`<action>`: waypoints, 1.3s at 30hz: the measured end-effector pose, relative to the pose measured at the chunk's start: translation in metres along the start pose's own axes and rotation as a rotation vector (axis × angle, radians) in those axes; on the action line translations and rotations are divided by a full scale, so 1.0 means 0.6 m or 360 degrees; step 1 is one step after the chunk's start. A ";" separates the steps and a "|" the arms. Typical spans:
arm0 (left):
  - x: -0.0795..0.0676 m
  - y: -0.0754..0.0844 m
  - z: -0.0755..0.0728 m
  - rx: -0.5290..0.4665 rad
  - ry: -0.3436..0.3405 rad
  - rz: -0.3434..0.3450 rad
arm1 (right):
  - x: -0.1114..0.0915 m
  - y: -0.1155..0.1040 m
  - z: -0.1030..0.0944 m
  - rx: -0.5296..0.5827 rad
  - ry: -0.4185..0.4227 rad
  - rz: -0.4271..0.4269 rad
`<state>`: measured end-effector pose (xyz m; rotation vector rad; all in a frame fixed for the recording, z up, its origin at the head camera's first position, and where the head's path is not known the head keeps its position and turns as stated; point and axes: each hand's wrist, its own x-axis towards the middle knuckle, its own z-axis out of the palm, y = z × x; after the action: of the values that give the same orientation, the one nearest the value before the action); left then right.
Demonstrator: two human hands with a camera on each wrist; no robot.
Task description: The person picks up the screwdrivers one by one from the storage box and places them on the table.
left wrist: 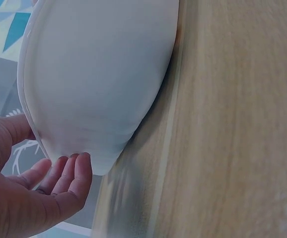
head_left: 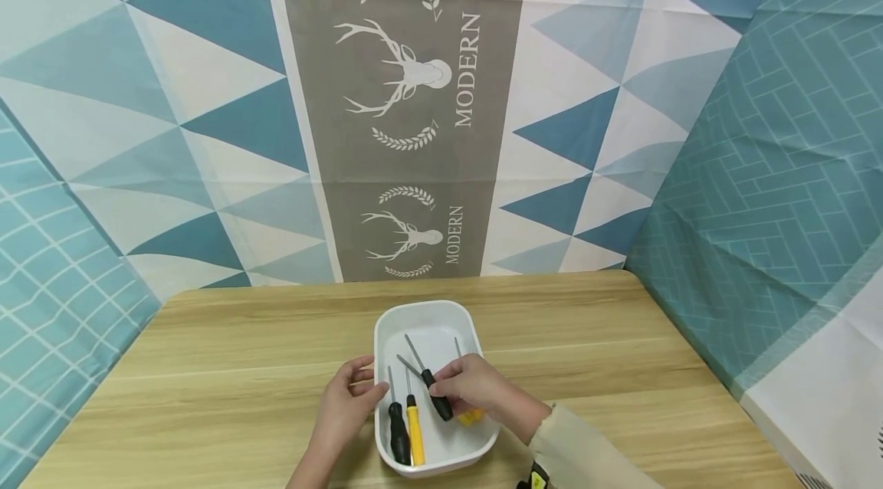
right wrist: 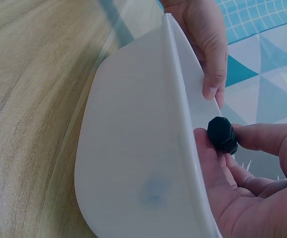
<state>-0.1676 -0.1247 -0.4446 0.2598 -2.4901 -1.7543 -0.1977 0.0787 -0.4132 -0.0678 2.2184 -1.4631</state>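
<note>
A white tray (head_left: 441,466) stands on the table with several screwdrivers in it. My left hand (head_left: 350,397) holds its left rim, thumb over the edge and fingers against the outer wall, as the left wrist view shows. Inside the tray, my right hand (head_left: 472,385) pinches a black-handled screwdriver (head_left: 441,406), its shaft pointing to the far left. Another shaft (head_left: 408,366) crosses beside it, its handle hidden. Along the left side lie a second black-handled screwdriver (head_left: 398,435) and a yellow-handled screwdriver (head_left: 415,435). Yellow handles (head_left: 471,418) show partly below my right hand.
The wooden table (head_left: 241,397) extends around the tray. A small black and yellow object (head_left: 536,477) lies by the right sleeve at the near edge, partly cut off. Patterned cloth (head_left: 414,167) hangs behind the table and at both sides.
</note>
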 end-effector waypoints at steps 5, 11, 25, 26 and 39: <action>-0.001 0.003 -0.001 -0.0006 -0.0003 0.0004 | -0.001 -0.001 -0.003 0.0010 -0.0005 0.0001; -0.001 0.003 0.001 -0.0013 -0.0006 0.0011 | -0.006 -0.003 -0.008 0.0025 0.0007 -0.0025; 0.001 0.001 0.000 -0.0034 -0.0004 -0.0025 | -0.011 -0.009 -0.025 0.0048 0.0029 -0.0021; 0.000 0.001 -0.001 -0.0033 -0.0004 -0.0029 | -0.011 -0.009 -0.026 0.0057 0.0026 -0.0025; 0.001 -0.002 -0.001 -0.0022 -0.0030 -0.0013 | -0.020 -0.004 -0.041 0.0059 0.0063 -0.0065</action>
<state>-0.1680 -0.1256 -0.4456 0.2544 -2.4922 -1.7847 -0.1975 0.1023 -0.3990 -0.0730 2.2326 -1.5390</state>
